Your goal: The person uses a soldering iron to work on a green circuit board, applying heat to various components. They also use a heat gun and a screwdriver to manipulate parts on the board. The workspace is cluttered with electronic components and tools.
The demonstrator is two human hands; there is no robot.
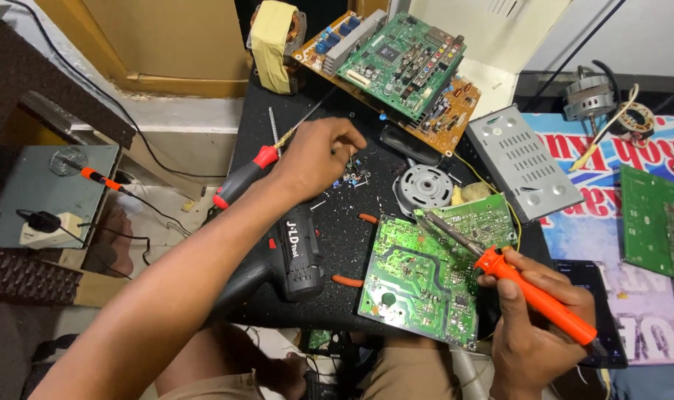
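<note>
My right hand (533,318) grips an orange-handled soldering iron (529,289), its metal tip resting over the top of a green circuit board (426,278) lying solder side up on the black table (344,237). My left hand (318,155) reaches forward across the table with its fingertips pinched among several small loose components (355,176); what it pinches is too small to make out. A red-and-black screwdriver (244,176) lies just left of that hand.
A black cordless drill (296,255) lies under my left forearm. Stacked circuit boards (400,63), a round motor part (422,185), a grey metal casing (522,163) and a taped transformer (272,44) crowd the far side. More green boards (652,218) lie at the right.
</note>
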